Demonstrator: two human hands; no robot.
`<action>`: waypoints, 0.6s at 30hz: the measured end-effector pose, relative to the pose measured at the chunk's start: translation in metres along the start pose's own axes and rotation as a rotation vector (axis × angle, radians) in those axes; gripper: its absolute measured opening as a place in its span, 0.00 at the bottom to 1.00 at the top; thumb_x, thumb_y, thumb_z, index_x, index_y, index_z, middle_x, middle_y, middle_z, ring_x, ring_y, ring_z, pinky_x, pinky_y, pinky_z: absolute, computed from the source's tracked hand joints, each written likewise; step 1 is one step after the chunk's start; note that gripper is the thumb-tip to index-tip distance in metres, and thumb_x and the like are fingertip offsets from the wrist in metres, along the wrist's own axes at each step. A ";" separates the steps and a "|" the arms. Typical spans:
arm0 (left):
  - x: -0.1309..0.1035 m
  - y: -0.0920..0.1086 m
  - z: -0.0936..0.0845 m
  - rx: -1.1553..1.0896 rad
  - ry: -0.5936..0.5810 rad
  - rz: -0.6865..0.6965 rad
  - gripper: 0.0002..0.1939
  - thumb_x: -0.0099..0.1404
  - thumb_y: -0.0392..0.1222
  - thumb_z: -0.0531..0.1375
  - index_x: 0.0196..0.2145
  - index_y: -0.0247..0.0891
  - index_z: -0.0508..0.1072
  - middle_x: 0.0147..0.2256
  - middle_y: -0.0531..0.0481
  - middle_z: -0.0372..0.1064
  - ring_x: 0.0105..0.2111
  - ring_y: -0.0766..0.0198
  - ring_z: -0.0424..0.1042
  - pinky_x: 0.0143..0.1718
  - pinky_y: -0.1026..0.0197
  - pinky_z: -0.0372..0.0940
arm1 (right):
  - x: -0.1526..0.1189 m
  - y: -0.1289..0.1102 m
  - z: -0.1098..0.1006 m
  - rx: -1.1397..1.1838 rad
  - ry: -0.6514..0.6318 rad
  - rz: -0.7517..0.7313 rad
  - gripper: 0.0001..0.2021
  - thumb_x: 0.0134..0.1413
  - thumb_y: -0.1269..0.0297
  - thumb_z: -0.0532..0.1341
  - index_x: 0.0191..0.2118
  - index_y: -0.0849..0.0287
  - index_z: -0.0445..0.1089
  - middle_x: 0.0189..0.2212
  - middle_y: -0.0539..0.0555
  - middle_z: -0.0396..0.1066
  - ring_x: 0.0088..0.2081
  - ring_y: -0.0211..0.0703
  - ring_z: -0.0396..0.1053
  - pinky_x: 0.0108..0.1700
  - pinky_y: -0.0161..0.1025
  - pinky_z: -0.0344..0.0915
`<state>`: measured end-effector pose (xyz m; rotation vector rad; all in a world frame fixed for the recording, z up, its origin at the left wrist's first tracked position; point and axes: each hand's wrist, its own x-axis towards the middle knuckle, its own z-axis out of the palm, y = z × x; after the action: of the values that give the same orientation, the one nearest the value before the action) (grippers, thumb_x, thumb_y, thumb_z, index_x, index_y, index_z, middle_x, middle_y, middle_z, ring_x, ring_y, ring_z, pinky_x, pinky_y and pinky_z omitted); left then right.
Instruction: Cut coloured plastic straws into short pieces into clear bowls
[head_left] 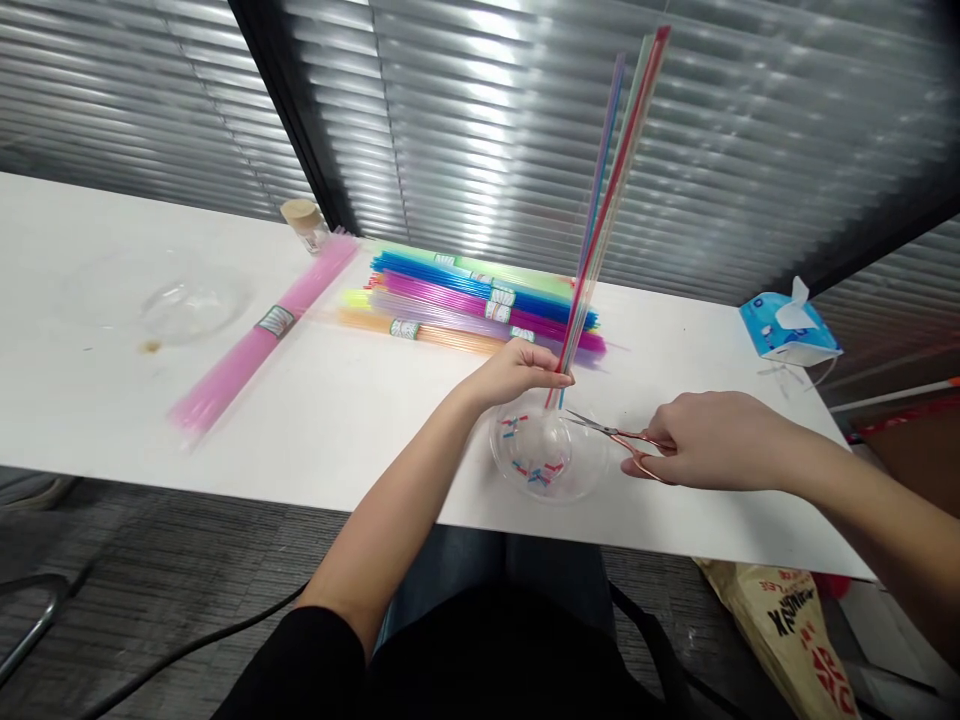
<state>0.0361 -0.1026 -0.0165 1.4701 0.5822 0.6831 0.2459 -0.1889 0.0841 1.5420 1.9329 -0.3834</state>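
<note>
My left hand (525,372) is closed around a few long thin plastic straws (621,170) in red, blue, purple and pale clear colours. They stand tilted, with their lower ends just under my fingers. Beneath those ends sits a clear round plastic bowl (501,465), with several short red and blue cut pieces (538,474) inside. Over the bowl's right side, my right hand (712,440) grips a pair of scissors (619,435) with copper-coloured handles. The blades are slightly apart and point left, close below the straw ends without visibly touching them.
Bundles of coloured straws (465,305) lie banded at the table's back. A pink bundle (240,370) lies diagonally at left, near a cork-topped jar (304,222) and a clear plastic dish (187,305). A blue tissue pack (789,325) stands at the right edge, before window blinds (465,120).
</note>
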 end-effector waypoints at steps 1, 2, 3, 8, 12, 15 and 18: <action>0.000 0.000 0.000 0.001 -0.014 0.005 0.10 0.55 0.43 0.65 0.28 0.32 0.78 0.28 0.50 0.71 0.32 0.64 0.69 0.38 0.61 0.63 | 0.000 0.002 0.000 0.011 0.004 0.001 0.29 0.50 0.33 0.49 0.22 0.55 0.70 0.24 0.56 0.71 0.25 0.50 0.67 0.24 0.41 0.53; 0.000 -0.001 0.000 0.003 -0.027 0.010 0.10 0.56 0.44 0.65 0.28 0.32 0.78 0.28 0.50 0.71 0.32 0.64 0.69 0.38 0.61 0.63 | 0.002 0.003 0.000 0.022 0.008 -0.005 0.30 0.50 0.33 0.49 0.22 0.55 0.70 0.24 0.56 0.71 0.24 0.49 0.67 0.24 0.41 0.53; 0.001 -0.001 0.000 0.005 -0.028 0.014 0.10 0.56 0.44 0.65 0.28 0.32 0.77 0.27 0.50 0.71 0.32 0.64 0.69 0.38 0.61 0.63 | 0.003 0.003 0.000 0.031 0.008 -0.016 0.30 0.50 0.33 0.48 0.22 0.55 0.70 0.23 0.56 0.71 0.24 0.48 0.66 0.24 0.41 0.52; 0.001 -0.002 0.001 -0.009 -0.064 0.034 0.10 0.57 0.44 0.64 0.26 0.32 0.76 0.25 0.50 0.70 0.30 0.64 0.69 0.37 0.61 0.63 | 0.012 -0.007 -0.005 0.040 0.008 -0.052 0.30 0.52 0.34 0.47 0.21 0.56 0.67 0.21 0.55 0.70 0.23 0.46 0.65 0.24 0.40 0.51; 0.001 -0.004 0.001 -0.005 -0.044 0.037 0.10 0.57 0.44 0.65 0.25 0.33 0.76 0.24 0.50 0.70 0.32 0.64 0.70 0.38 0.61 0.63 | 0.015 -0.015 -0.010 0.053 -0.010 -0.046 0.29 0.52 0.35 0.48 0.21 0.57 0.67 0.21 0.55 0.70 0.23 0.46 0.65 0.25 0.39 0.52; 0.001 -0.005 0.002 0.001 -0.028 0.043 0.11 0.56 0.45 0.65 0.25 0.33 0.76 0.25 0.50 0.70 0.32 0.64 0.70 0.39 0.60 0.63 | 0.016 -0.016 -0.012 0.051 -0.016 -0.036 0.29 0.52 0.35 0.48 0.22 0.58 0.67 0.22 0.56 0.69 0.23 0.46 0.65 0.25 0.39 0.52; 0.002 -0.005 0.002 -0.005 -0.009 0.035 0.10 0.54 0.45 0.66 0.25 0.33 0.77 0.26 0.50 0.71 0.32 0.64 0.70 0.39 0.60 0.64 | 0.016 -0.016 -0.013 0.053 -0.019 -0.037 0.29 0.52 0.35 0.48 0.21 0.58 0.66 0.21 0.55 0.69 0.23 0.46 0.65 0.25 0.40 0.52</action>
<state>0.0393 -0.1026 -0.0213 1.4809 0.5483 0.7045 0.2251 -0.1730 0.0815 1.5316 1.9531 -0.4668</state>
